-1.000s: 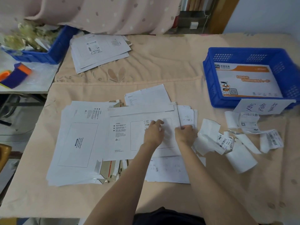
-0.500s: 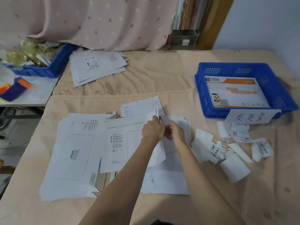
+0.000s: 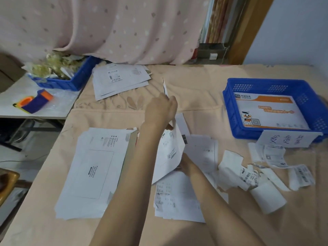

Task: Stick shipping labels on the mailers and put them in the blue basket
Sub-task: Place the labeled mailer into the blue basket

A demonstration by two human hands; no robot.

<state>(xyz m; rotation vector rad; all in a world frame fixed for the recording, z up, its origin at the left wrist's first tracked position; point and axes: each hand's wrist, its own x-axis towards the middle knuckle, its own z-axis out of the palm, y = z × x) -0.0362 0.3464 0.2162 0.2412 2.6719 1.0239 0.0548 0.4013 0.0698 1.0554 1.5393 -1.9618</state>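
A white mailer (image 3: 170,153) stands tilted on edge above the table's middle, its printed face turned left. My left hand (image 3: 162,110) grips its upper edge, and my right hand (image 3: 186,164) holds its lower edge, partly hidden behind the sheet. A stack of flat white mailers (image 3: 94,171) lies to the left. Loose shipping labels (image 3: 248,173) and curled backing strips lie to the right, beside a white label roll (image 3: 268,197). The blue basket (image 3: 229,110) sits at the right with an orange-and-white mailer (image 3: 269,112) inside.
Another pile of labelled mailers (image 3: 120,80) lies at the back. A second blue bin (image 3: 74,80) full of scraps and a purple-orange tape dispenser (image 3: 35,102) sit on the side table at left. A handwritten paper sign (image 3: 287,139) hangs on the basket's front. Printed sheets (image 3: 177,197) lie under my arms.
The mailer that lay flat under both hands has been lifted and swung upright. My left hand rose with its top edge; my right hand dropped to its lower edge.
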